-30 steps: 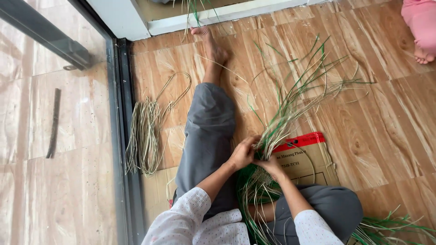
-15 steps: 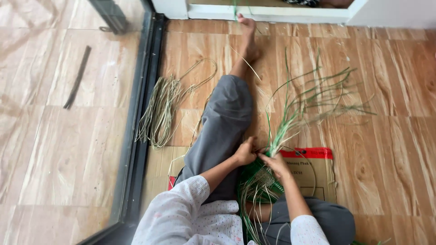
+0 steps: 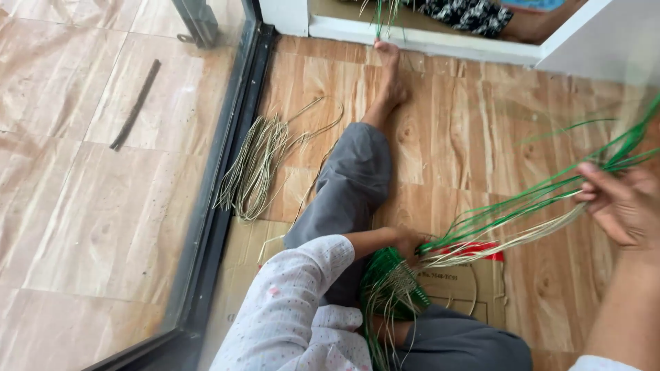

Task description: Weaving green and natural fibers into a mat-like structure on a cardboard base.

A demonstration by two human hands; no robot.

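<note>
I sit on a wooden floor with my left leg [image 3: 357, 178] stretched out. My left hand [image 3: 407, 242] pinches the base of a bundle of green and pale strands [image 3: 522, 206] where it meets a small green woven piece [image 3: 390, 278] in my lap. My right hand [image 3: 619, 203] is raised to the right and grips the far ends of the same strands, pulling them out taut and fanned. Loose strand ends hang down below the woven piece.
A loose bundle of pale dry strands [image 3: 258, 165] lies on the floor left of my leg. A flat cardboard box with red tape [image 3: 474, 275] lies under my lap. A dark sliding door track [image 3: 227, 172] and glass pane stand at the left. Someone's patterned clothing [image 3: 467, 12] shows at the top.
My right hand has left the woven piece and swept out to the right, drawing the strands sideways. The view has shifted closer and to the right.
</note>
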